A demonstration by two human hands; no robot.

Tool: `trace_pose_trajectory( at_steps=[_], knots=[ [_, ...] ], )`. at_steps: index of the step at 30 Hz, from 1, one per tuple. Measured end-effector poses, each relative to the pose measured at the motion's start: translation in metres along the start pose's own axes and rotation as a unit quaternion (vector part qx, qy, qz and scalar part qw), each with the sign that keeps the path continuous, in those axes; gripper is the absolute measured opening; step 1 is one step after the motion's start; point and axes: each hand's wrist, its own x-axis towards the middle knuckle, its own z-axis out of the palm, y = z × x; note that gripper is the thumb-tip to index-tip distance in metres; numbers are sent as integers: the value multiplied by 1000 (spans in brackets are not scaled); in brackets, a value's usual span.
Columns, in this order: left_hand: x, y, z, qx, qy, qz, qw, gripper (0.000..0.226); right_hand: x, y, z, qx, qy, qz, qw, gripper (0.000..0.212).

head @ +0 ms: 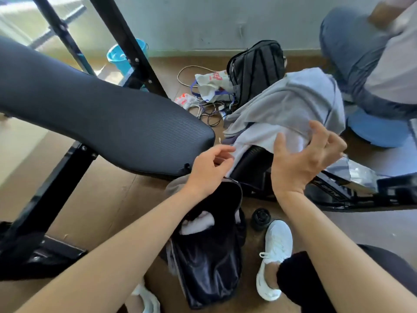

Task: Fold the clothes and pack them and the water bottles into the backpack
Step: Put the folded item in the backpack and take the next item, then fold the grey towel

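Note:
A grey garment lies draped over the end of a black bench, with a white garment partly under it. My left hand pinches the white garment's lower left edge. My right hand hovers over the white cloth with fingers spread, and its fingertips touch the grey hem. An open black backpack stands on the floor between my feet, with a folded white cloth inside. A black water bottle stands on the floor right of the backpack.
A long padded bench with a black frame fills the left. A second black backpack, a white tote bag and tangled cables lie behind. A blue bucket stands by the wall. Another person in jeans sits at the right.

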Motion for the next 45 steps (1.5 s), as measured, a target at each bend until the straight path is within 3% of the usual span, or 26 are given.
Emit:
trace_pose_trajectory(
  at_steps=[3,7,12,19,23,28,31,35,41,45],
  knots=[
    [31,34,19,28,26,66,997,45,11,7,3,27,-63,67,995,56],
    [67,65,42,133,74,183,971,62,15,3,6,81,-58,87,991,59],
    [84,87,55,219,30,340,914,47,16,3,11,105,-25,113,988,65],
    [96,78,41,268,-6,430,862,29,14,1,21,181,8,217,959,74],
    [95,88,47,249,41,401,881,18,12,-1,20,182,9,229,956,72],
    [111,117,62,227,93,332,911,47,13,-2,17,174,3,225,959,70],
    [127,124,69,227,77,307,921,30,13,-2,16,170,0,227,959,68],
    [138,131,61,174,131,243,945,19,13,-4,16,147,2,234,961,66],
    [139,133,57,66,54,83,993,19,12,-7,16,140,-2,242,960,69],
    [140,147,66,23,29,64,997,10,12,-6,18,136,-5,238,962,69]
  ],
)
